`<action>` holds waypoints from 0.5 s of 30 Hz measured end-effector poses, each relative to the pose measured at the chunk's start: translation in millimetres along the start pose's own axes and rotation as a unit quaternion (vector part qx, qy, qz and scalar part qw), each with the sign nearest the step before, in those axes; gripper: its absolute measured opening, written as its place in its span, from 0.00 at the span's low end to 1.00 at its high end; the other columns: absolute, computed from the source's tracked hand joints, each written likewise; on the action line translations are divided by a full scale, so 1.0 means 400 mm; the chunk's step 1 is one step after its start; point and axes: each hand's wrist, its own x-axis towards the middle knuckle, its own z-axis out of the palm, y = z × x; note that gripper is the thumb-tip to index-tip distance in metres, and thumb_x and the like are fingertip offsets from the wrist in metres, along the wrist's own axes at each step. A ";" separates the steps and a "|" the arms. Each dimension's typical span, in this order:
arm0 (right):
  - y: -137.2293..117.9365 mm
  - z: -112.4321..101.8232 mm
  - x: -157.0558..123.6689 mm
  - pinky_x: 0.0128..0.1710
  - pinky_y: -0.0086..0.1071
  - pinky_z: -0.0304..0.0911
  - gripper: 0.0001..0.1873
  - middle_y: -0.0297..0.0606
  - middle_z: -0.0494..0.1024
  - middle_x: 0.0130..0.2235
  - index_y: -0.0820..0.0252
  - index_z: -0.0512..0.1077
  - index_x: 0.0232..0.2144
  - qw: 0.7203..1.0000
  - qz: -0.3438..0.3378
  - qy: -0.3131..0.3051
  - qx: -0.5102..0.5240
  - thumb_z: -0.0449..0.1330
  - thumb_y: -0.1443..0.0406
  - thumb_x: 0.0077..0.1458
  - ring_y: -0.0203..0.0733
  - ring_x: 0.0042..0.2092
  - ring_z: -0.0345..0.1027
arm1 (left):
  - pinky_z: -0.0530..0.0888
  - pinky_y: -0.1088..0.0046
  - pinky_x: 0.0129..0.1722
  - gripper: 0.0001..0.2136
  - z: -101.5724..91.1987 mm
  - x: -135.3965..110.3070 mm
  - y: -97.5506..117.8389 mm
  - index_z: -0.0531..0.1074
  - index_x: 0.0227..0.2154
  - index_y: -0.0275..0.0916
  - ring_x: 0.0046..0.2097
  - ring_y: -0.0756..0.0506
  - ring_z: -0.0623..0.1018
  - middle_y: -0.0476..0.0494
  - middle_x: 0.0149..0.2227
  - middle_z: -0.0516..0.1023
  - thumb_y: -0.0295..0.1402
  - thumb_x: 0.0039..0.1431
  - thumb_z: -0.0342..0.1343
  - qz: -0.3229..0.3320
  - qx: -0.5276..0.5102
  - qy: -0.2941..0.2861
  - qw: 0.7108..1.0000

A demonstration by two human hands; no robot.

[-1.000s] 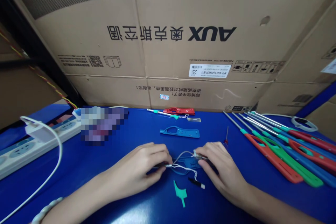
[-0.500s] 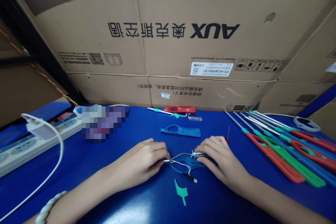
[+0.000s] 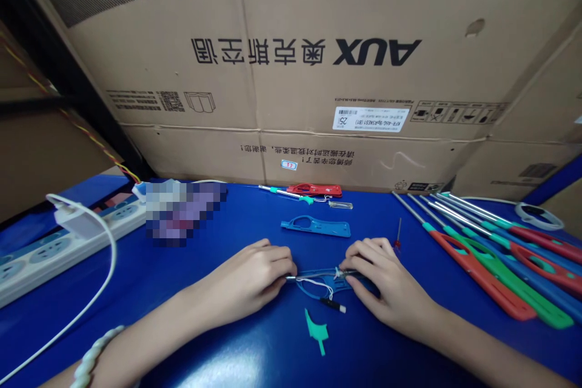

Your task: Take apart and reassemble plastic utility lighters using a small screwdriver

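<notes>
My left hand (image 3: 268,270) is closed around the left end of a long lighter's blue half shell (image 3: 305,292), where a metal tube (image 3: 290,279) pokes out from the fingers. At the shell's right end, my right hand (image 3: 379,273) grips the lighter's fuel tank, mostly covered by the fingers; its white nozzle (image 3: 337,273) shows. A thin tube (image 3: 313,274) runs from the nozzle toward my left hand. White wires lead to a black igniter (image 3: 333,305) lying just below the shell. Nearer me lies a loose green trigger (image 3: 317,332), touched by neither hand.
Beyond my hands lies another blue half shell (image 3: 318,227), with red lighter parts (image 3: 316,190) behind it. Several long lighters (image 3: 482,273) and a red screwdriver (image 3: 398,244) are at right. A power strip (image 3: 50,251) with a white cable is at left; a cardboard box (image 3: 291,91) stands behind.
My right hand has brought the fuel tank's nozzle lower and closer against the blue shell. The thin tube now lies straighter along the shell. My left hand keeps its hold.
</notes>
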 end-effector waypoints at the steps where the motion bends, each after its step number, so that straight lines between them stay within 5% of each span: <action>1: 0.001 0.000 -0.001 0.41 0.39 0.53 0.07 0.39 0.72 0.37 0.59 0.70 0.37 1.000 -0.001 -0.001 0.000 0.53 0.72 0.60 0.42 0.39 0.64 | 0.66 0.64 0.47 0.09 0.000 0.000 0.000 0.69 0.41 0.39 0.41 0.46 0.75 0.47 0.39 0.74 0.22 0.64 0.46 0.001 0.002 0.000 1.000; 15: -0.011 0.005 -0.003 0.39 0.38 0.51 0.09 0.38 0.72 0.34 0.60 0.70 0.34 0.999 -0.028 -0.004 -0.031 0.50 0.71 0.62 0.41 0.36 0.63 | 0.66 0.68 0.40 0.09 0.011 0.002 -0.013 0.70 0.38 0.38 0.37 0.47 0.74 0.46 0.37 0.73 0.23 0.65 0.46 0.015 0.049 0.021 0.998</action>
